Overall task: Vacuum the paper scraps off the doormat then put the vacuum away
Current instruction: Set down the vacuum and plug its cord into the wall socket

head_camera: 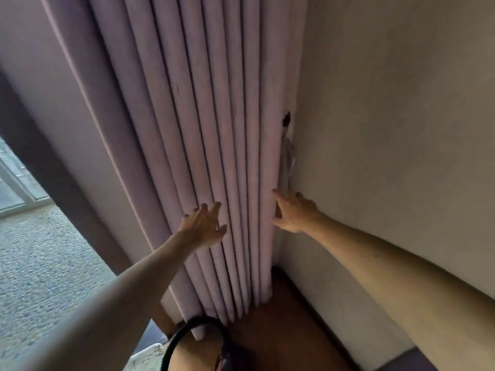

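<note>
No vacuum or paper scraps show plainly in this view. A mauve pleated curtain (203,129) hangs in the corner in front of me. My left hand (203,223) lies with spread, straight fingers on the curtain's folds. My right hand (292,212) reaches to the curtain's right edge by the wall, with its fingers straight and its thumb below, touching the fabric edge. A small dark object (287,120) and a grey strip (288,159) peek out between the curtain edge and the wall. What they are I cannot tell.
A beige wall (388,129) closes the right side. Dark brown wood floor (289,330) lies below the curtain. Pebbled grey ground (40,263) and a window frame (16,178) are at the left. A black curved band (192,325) and a pale patterned fabric (150,354) sit at the bottom edge.
</note>
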Demonstrator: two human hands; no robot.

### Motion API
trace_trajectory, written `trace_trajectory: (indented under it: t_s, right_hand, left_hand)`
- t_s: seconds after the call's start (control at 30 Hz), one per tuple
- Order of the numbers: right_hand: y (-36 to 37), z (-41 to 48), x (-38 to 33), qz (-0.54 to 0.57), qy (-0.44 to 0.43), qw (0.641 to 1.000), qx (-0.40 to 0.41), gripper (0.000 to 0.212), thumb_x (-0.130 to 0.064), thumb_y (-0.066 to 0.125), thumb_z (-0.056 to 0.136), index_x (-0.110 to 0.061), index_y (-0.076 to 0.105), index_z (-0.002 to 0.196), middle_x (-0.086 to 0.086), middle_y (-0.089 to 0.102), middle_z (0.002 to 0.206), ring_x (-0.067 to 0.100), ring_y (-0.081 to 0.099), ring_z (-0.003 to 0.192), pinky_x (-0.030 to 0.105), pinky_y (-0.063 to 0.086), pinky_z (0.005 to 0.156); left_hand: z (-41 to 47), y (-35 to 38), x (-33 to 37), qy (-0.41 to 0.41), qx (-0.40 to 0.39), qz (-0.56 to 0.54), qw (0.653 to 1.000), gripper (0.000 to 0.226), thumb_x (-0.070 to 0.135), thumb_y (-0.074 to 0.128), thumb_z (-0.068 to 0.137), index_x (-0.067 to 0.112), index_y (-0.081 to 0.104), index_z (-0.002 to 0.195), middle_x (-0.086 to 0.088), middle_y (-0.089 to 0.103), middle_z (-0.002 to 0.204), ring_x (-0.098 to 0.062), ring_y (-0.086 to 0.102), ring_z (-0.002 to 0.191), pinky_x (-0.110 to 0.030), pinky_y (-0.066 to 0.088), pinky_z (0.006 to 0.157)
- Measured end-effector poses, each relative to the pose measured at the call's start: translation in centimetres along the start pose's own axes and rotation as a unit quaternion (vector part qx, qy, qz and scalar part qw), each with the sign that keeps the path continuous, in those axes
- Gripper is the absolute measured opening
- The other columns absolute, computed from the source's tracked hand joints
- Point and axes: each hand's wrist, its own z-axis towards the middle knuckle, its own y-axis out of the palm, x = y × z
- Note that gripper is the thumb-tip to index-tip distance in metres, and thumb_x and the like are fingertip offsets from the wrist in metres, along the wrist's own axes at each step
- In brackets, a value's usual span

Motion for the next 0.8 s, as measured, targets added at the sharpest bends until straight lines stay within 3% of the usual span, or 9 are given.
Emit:
trace_trajectory:
  t_s: [0.27, 0.53, 0.8]
  right_hand:
    - [4.9, -2.3, 2.2, 0.022, 0.119, 0.992, -0.041, 0.078, -0.054, 0.051, 0.093, -0.026, 0.012, 0.153, 0.017, 0.03, 0.149, 0.038, 0.04, 0.131, 0.047, 0.042, 0.097]
    - [13.1, -5.6, 0.7, 0.05, 0.224, 0.968, -0.107, 0.081, -0.057, 0.05, 0.092, -0.029, 0.007, 0.154, 0.015, 0.025, 0.154, 0.037, 0.039, 0.132, 0.048, 0.045, 0.098]
    - [22.9, -8.7, -1.3, 0.072, 0.27, 0.945, -0.17, 0.077, -0.054, 0.052, 0.093, -0.024, 0.014, 0.152, 0.016, 0.035, 0.147, 0.037, 0.045, 0.128, 0.048, 0.046, 0.094]
  left_hand:
    - [5.0, 4.8, -1.2, 0.074, -0.067, 0.032, 0.994, 0.069, 0.051, 0.045, 0.096, 0.018, 0.019, 0.151, -0.017, 0.043, 0.14, -0.037, 0.049, 0.125, -0.047, 0.042, 0.098]
    - [5.9, 12.8, -4.1, 0.164, -0.158, 0.011, 0.974, 0.07, 0.05, 0.046, 0.096, 0.021, 0.017, 0.153, -0.016, 0.041, 0.143, -0.036, 0.046, 0.128, -0.049, 0.039, 0.105]
    - [4.9, 22.8, -6.1, 0.191, -0.227, 0.008, 0.955, 0.074, 0.051, 0.046, 0.097, 0.019, 0.015, 0.155, -0.017, 0.039, 0.147, -0.037, 0.043, 0.131, -0.048, 0.039, 0.102]
